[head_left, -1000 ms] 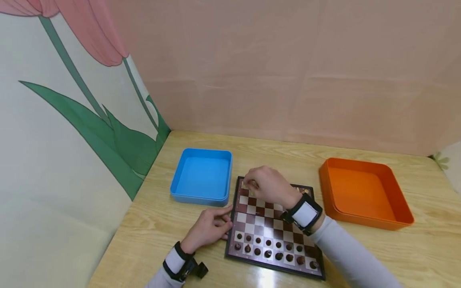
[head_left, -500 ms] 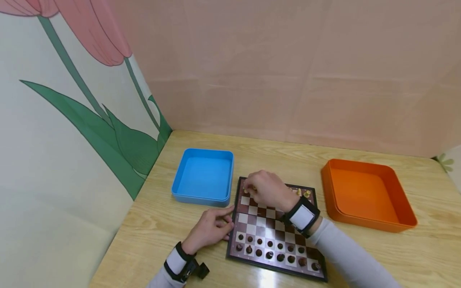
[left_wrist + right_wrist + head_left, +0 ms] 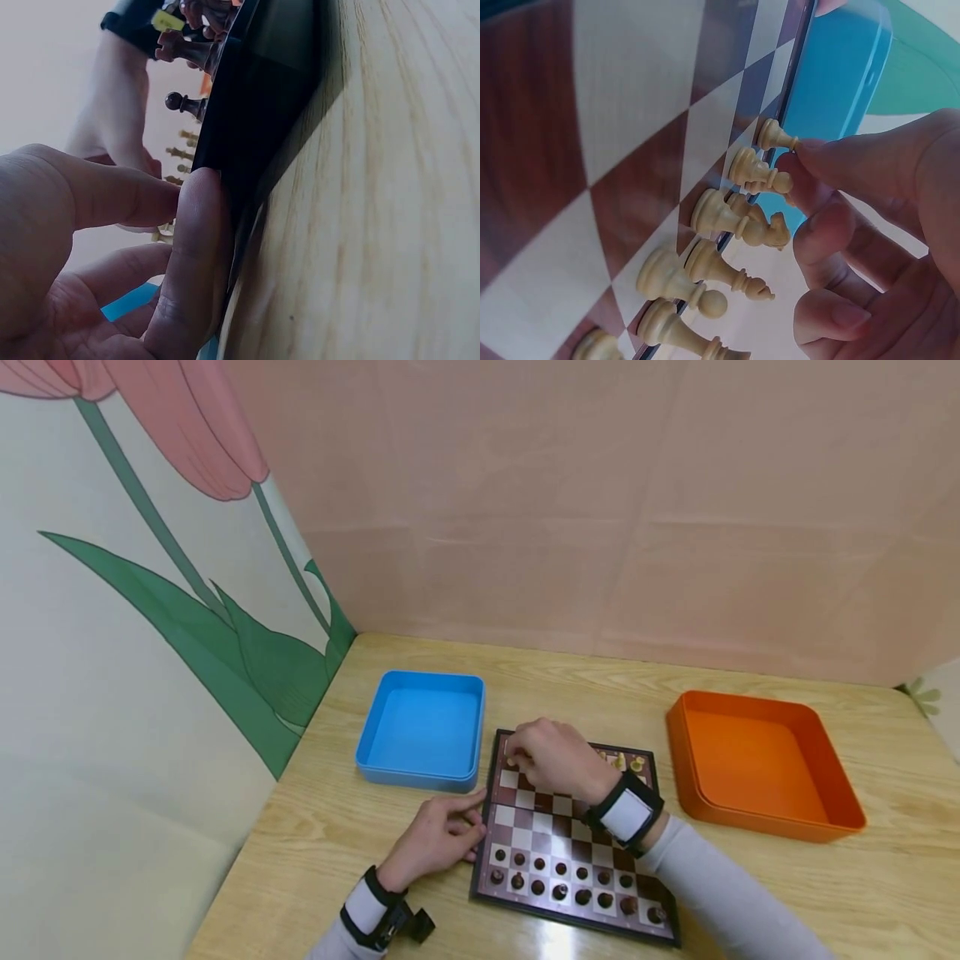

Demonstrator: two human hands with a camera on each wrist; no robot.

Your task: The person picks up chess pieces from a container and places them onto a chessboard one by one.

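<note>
Barely shifted, right hand (image 3: 551, 758) touches one pale pawn (image 3: 774, 137), perhaps pinching; left hand (image 3: 438, 837) steadies board (image 3: 555, 827).

Glossy chessboard (image 3: 558, 835) — smooth wood-look squares, matt cream pieces (image 3: 727, 217), grained wooden table (image 3: 750, 893), plastic trays — blue (image 3: 422, 727), orange (image 3: 761, 764)

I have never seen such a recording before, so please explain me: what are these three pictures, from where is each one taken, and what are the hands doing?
A person wears three cameras. The head view looks down on a wooden table with a chessboard, a blue tray and an orange tray. The left wrist view shows the left hand with its fingers pressed against the board's edge. The right wrist view shows the right hand: a fingertip touches a pale chess piece in the corner row. Whether it grips that piece is hard to tell.
</note>
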